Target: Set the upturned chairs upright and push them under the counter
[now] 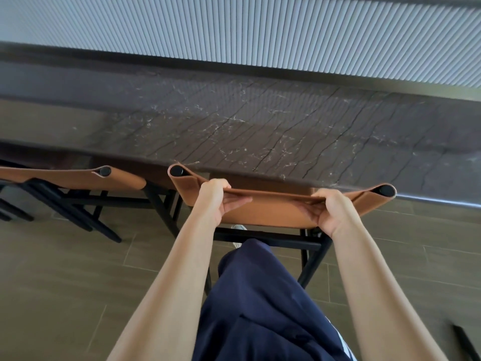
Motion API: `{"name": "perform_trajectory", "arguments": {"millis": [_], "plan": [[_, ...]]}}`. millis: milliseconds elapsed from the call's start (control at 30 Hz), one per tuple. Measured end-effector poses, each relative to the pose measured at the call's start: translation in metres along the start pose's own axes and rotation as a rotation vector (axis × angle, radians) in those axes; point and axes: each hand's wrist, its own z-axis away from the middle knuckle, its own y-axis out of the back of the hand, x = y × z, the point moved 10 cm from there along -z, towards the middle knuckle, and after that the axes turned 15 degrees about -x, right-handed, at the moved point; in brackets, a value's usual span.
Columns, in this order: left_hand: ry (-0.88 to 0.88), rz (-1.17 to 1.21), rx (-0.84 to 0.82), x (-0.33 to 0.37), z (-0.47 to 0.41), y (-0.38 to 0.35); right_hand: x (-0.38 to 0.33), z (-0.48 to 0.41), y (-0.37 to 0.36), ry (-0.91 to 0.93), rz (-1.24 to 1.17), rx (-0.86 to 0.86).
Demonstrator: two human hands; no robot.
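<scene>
A chair with a tan leather backrest (276,208) and a black frame stands upright at the edge of the dark marble counter (260,126), its seat hidden under the counter. My left hand (218,199) grips the top of the backrest near its left end. My right hand (329,211) grips the same top edge near the right end. A second tan chair (78,178) stands upright to the left, also tucked against the counter.
A ribbed pale wall panel (260,35) runs behind the counter. Grey-brown floor tiles (65,282) lie below. My leg in dark blue trousers (260,308) and a white shoe (238,227) are just behind the chair. A black bar (466,342) shows at the lower right.
</scene>
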Motion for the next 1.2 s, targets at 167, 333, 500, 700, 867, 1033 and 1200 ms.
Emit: {"name": "perform_trajectory", "arguments": {"millis": [167,333,500,700,867,1033,1200], "plan": [[-0.018,-0.009,-0.045,-0.006,-0.007,-0.003,0.006,-0.002,0.01,-0.034,-0.035,0.014],[-0.004,-0.019,-0.084,-0.001,-0.031,-0.006,0.003,-0.026,0.007,-0.016,-0.046,0.022],[0.022,0.017,-0.049,-0.004,-0.063,0.012,0.012,-0.062,0.007,-0.026,-0.062,0.037],[0.049,0.096,-0.056,-0.001,-0.081,0.015,0.009,-0.085,0.006,-0.092,-0.103,0.028],[0.071,0.115,-0.064,-0.001,-0.089,0.015,0.01,-0.097,0.011,-0.098,-0.133,0.069],[0.079,0.109,-0.054,0.003,-0.085,0.009,0.011,-0.09,0.007,-0.133,-0.127,0.069],[0.128,0.1,-0.02,0.002,-0.085,0.009,0.012,-0.087,0.004,-0.151,-0.134,0.072]]}}
